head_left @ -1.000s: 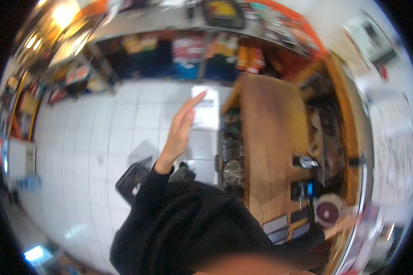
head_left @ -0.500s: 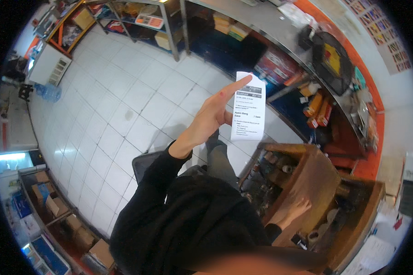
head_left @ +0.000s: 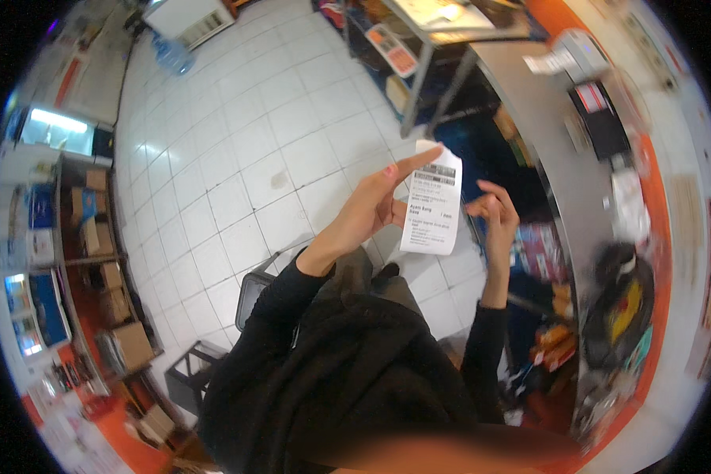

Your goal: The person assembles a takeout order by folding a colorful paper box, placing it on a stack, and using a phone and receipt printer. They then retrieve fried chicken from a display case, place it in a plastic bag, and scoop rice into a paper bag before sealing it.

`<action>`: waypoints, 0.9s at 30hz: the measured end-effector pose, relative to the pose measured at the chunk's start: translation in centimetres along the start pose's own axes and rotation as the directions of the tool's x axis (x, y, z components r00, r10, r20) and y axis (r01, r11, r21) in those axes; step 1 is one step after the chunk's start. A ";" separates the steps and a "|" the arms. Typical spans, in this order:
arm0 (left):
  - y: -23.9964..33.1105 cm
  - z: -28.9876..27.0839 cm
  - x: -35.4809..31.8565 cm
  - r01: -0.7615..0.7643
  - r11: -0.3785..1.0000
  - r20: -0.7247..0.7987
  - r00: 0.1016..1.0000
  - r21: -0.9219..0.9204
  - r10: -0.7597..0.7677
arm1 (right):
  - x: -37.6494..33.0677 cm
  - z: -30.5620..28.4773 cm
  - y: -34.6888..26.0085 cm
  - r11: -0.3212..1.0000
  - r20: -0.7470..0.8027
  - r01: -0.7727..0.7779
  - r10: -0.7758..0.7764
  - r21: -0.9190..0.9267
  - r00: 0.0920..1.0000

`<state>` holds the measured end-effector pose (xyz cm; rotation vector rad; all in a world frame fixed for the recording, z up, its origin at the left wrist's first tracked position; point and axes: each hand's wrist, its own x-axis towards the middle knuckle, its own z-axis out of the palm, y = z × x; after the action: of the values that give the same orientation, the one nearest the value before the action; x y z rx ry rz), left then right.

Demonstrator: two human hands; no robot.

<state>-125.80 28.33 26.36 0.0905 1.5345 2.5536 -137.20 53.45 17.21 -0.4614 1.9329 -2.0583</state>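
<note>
A white printed receipt is held up before me, its printed side facing me. My left hand grips it by the left edge, the index finger stretched along its upper part. Just right of the paper is my right hand, raised with nothing visible in it. Its fingers are partly bent and apart. The thumb tip comes close to the receipt's right edge, and I cannot tell if they touch.
Along the right runs a metal counter with a small printer, a black box and a black bag. Shelves with cardboard boxes line the left. A dark stool and a blue water bottle stand on the tiled floor.
My right hand has left the wooden furniture at the lower right and come up beside the receipt. My view has turned right, and my left hand still holds the paper.
</note>
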 end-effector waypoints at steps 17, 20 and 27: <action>11.6 -29.9 19.8 0.057 0.886 -0.321 0.941 0.461 0.106 | 46.6 21.0 -4.9 0.996 0.636 0.074 -0.022 -0.056 0.771; 13.2 -36.0 24.8 0.015 0.931 -0.288 0.953 0.364 0.097 | 57.0 21.9 -5.2 0.890 0.469 0.369 -0.214 -0.268 0.857; 17.8 -48.4 31.7 -0.012 0.909 -0.573 0.773 0.416 0.273 | 80.0 27.0 -9.5 0.982 0.598 0.186 -0.133 -0.027 0.790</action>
<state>-165.44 -16.71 18.29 -0.6923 2.3471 2.4683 -198.62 -3.48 31.43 -1.1721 1.6272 -1.6313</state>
